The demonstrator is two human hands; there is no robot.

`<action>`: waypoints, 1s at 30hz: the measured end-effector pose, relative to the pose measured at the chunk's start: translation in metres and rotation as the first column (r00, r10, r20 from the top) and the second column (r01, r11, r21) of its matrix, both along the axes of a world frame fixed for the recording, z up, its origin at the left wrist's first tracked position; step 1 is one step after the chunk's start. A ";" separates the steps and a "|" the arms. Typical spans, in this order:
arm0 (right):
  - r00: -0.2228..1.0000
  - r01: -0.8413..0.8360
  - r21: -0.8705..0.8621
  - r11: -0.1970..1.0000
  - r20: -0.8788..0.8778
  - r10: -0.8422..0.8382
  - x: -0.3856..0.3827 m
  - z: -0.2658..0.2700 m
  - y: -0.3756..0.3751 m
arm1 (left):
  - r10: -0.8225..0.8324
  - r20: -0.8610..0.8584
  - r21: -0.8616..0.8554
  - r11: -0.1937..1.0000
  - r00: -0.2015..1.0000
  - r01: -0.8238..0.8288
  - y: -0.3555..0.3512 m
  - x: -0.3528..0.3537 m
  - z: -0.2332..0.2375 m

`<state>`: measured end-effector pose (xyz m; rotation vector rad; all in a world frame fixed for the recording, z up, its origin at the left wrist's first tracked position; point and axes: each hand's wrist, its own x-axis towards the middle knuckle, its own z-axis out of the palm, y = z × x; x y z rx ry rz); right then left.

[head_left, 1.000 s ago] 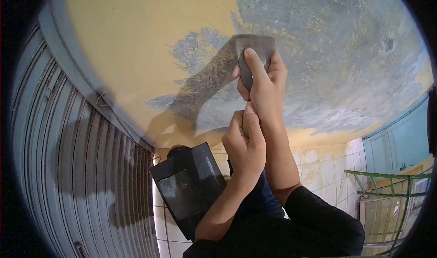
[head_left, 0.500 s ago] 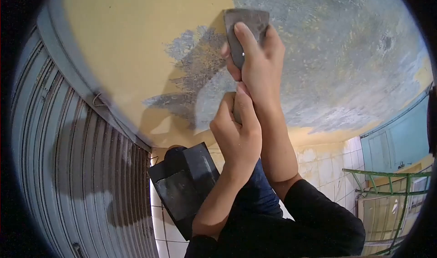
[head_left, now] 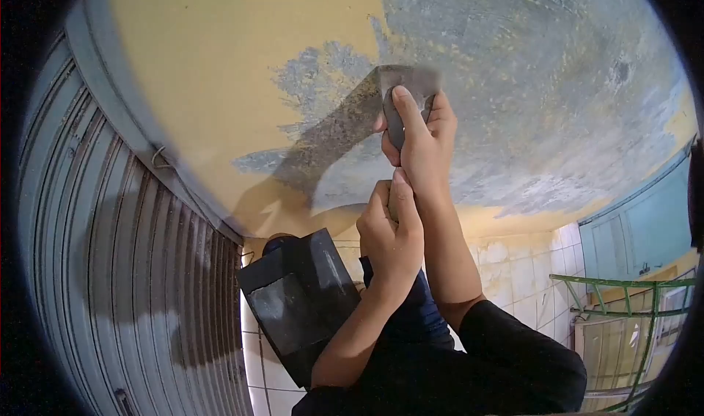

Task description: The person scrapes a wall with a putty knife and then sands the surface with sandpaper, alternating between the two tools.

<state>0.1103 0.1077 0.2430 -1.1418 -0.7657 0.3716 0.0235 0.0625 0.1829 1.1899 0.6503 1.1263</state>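
A grey scraper (head_left: 394,122) with a broad, flaring blade lies against the wall (head_left: 198,71), blade end upward. My right hand (head_left: 425,141) wraps around the blade part, thumb laid along its face. Just below, my left hand (head_left: 389,229) is closed around the lower end, which the fingers mostly hide. The wall is yellow paint on the left, with a large rough grey patch (head_left: 528,100) to the right and a smaller ragged grey patch (head_left: 315,71) left of the blade. The blade's top right corner is blurred.
A ribbed metal shutter (head_left: 147,269) runs down the left side. Below the wall sits a black boxy object (head_left: 293,306) on the tiled floor, close to my left forearm. A green metal frame (head_left: 631,313) and a pale blue door (head_left: 638,232) are at the right.
Both hands and the scraper have moved down the wall and slightly right. Their shadow has shifted with them.
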 end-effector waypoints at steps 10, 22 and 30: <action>0.997 0.000 0.038 0.999 0.082 -0.004 -0.011 0.039 0.016 | 0.008 0.058 -0.020 1.000 0.998 -0.007 0.019 -0.004 0.033; 0.997 -0.036 0.064 0.997 0.071 0.031 -0.007 0.032 0.017 | 0.042 0.110 -0.031 0.999 0.993 -0.039 0.013 0.008 0.019; 1.000 0.003 -0.004 1.000 -0.007 -0.003 0.000 -0.004 0.001 | 0.069 -0.021 -0.031 0.997 0.997 -0.070 -0.005 0.004 0.007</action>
